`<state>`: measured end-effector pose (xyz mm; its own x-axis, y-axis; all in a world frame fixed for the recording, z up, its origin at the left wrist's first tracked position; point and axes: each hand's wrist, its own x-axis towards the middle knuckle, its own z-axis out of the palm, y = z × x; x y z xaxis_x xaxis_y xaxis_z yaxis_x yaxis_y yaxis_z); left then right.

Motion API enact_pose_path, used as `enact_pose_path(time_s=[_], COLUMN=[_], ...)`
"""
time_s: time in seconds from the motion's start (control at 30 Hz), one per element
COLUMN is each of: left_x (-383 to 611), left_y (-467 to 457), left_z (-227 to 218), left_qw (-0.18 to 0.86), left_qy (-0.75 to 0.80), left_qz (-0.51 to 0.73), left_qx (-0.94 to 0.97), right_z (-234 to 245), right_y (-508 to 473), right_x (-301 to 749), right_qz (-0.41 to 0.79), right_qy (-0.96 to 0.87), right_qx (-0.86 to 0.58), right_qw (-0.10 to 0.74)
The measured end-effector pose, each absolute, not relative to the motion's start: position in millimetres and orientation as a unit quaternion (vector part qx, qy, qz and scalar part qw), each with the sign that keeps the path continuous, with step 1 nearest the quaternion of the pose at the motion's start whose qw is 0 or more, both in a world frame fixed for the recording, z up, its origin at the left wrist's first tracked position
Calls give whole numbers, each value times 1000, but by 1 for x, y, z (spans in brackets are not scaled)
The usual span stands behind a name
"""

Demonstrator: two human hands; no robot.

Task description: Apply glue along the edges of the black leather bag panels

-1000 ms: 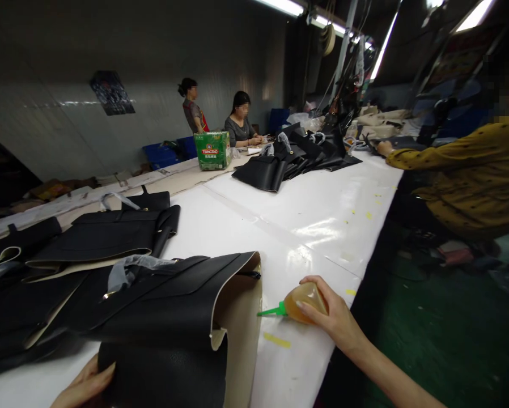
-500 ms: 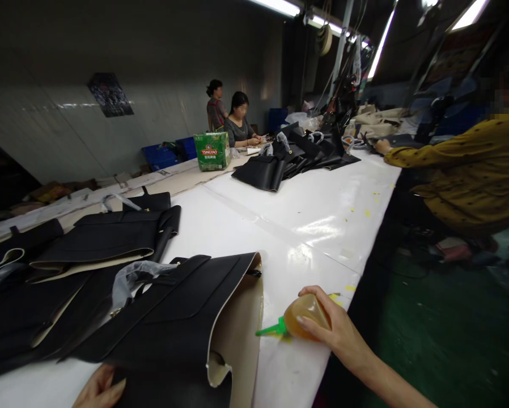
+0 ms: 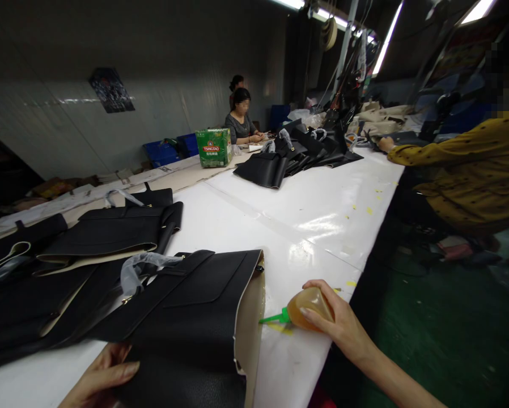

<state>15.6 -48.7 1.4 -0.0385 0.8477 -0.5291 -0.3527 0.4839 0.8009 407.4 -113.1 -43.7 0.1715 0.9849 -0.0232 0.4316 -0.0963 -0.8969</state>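
Note:
In front of me lies a black leather handbag [image 3: 195,317] with a pale lining, its open side facing right. Plastic wrap covers its handle [image 3: 141,269]. At the lower left, my left hand [image 3: 104,374] grips the bag's near edge, thumb on top and fingers partly hidden underneath. My right hand [image 3: 333,314] is wrapped round a squeeze bottle [image 3: 308,309] of amber liquid, held tilted on its side. The bottle's green nozzle [image 3: 275,317] points left, its tip at the lining's right edge; whether it touches cannot be told.
More black bags [image 3: 105,226] lie to the left, and another pile [image 3: 297,153] lies farther back. A green carton [image 3: 214,147] stands at the far edge of the white table [image 3: 237,218]. One person sits behind it; another in a mustard sleeve [image 3: 445,144] works at the right.
The bag's open side has narrowed as its upper flap came down and right. My left hand has moved slightly up and right. The bottle has shifted slightly up and right.

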Motion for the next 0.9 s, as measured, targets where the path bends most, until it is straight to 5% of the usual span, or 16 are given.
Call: enact_pose_path(time_s=[0.6,0.9], left_x=[-4,14], left_y=[-32,-31], left_z=[-12,21], left_qw=[606,639], left_qy=[643,622], left_qz=[428,443], left_qx=[191,92], right_z=[-42,-46], right_y=[-127,-103], right_x=[393,408], right_qz=[399,297], right_qy=[-572,-538], right_qx=[-606,-675], right_qw=[382,408])
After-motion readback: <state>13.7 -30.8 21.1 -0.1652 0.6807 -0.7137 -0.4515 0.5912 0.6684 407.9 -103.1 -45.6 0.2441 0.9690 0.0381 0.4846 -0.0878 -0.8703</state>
